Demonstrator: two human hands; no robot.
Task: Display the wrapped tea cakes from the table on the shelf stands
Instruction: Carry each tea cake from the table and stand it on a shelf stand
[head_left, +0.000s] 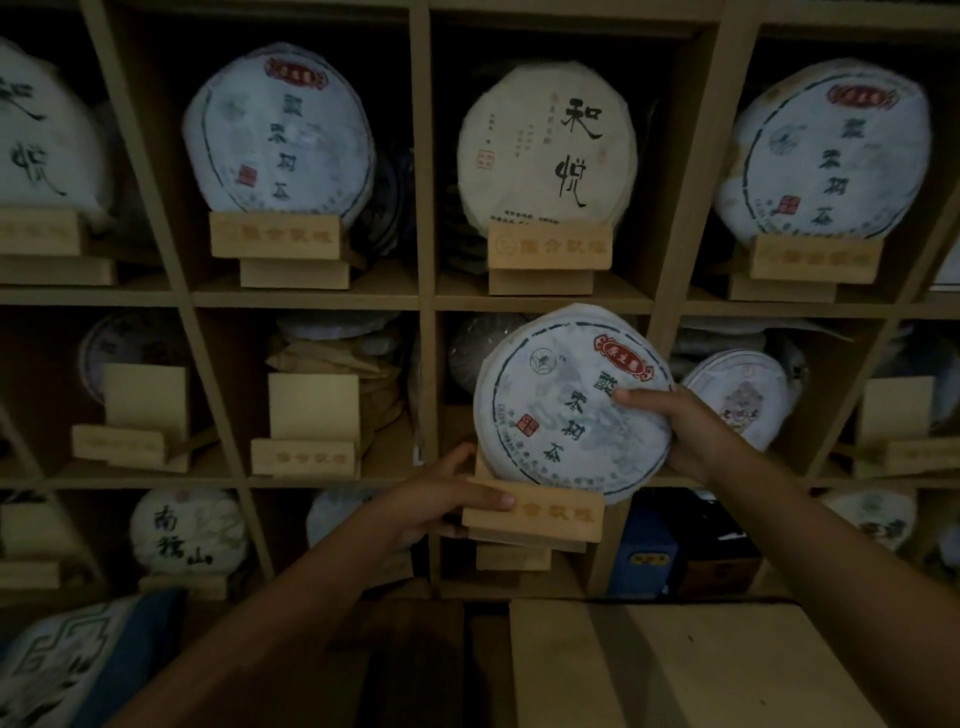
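A wooden shelf (426, 299) of square compartments fills the wall in front of the person, dim and close. Along the upper row, wrapped tea cakes stand upright on small wooden stands: a pale blue-printed one (280, 130) on the left, a cream one with bold black characters (548, 148) in the middle, and another blue-printed one (826, 150) on the right. In the middle row, two compartments to the left hold bare stands (306, 431) with stacked cakes and paper behind them. At the bottom edge lies the wooden surface (675, 670), and a blue-and-white patterned cushion or cloth (67, 670) shows at the lower left.

The tea cake (571, 402) being handled is a round, blue-printed one with a red label near its top. It sits tilted in front of the centre compartment of the middle row, its lower edge resting in the slot of a wooden stand (535, 512). That stand seems to be held out at the shelf's front edge rather than set back inside; I cannot tell whether it touches the shelf board.

The right hand (691, 436) has a grasping grip on the cake's right rim, thumb across the printed face and fingers behind. The left hand (441, 501) grips the stand's left end, thumb lying along its engraved front.
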